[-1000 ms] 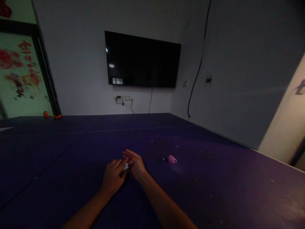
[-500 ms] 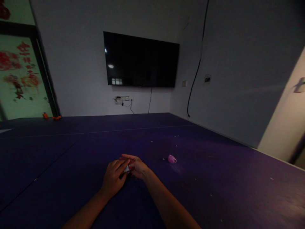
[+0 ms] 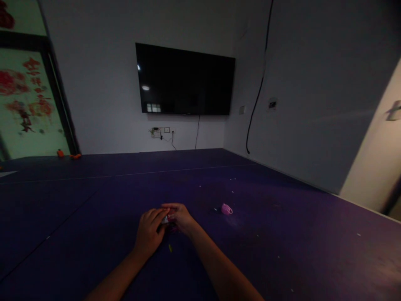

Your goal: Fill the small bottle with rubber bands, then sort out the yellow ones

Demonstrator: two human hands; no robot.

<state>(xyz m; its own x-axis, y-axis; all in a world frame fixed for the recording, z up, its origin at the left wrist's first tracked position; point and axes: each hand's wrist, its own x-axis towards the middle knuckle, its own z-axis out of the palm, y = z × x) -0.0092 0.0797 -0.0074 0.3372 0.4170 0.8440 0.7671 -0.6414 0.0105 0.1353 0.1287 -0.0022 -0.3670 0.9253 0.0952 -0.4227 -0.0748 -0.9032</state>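
Note:
Both hands meet over the dark purple surface (image 3: 125,196) at the lower middle of the view. Between their fingers is a small red and white object (image 3: 166,218), mostly covered. My left hand (image 3: 149,232) is closed round its left side, and my right hand (image 3: 180,218) grips its right side. Something dark pink shows just under the fingers, too small to name. A small yellow-green piece (image 3: 170,248) is below the hands. To the right of them lies a pink cup-like toy with a ring handle (image 3: 226,209).
Small white scraps (image 3: 232,192) are scattered beyond and right of the toy. Two orange things (image 3: 75,156) sit at the far left edge. A television (image 3: 186,79) hangs on the far wall, and a black cable (image 3: 257,100) hangs at the right.
The yellow-green piece now shows below the hands. My right hand has closed more tightly round the red and white object, and less of the object's white part shows.

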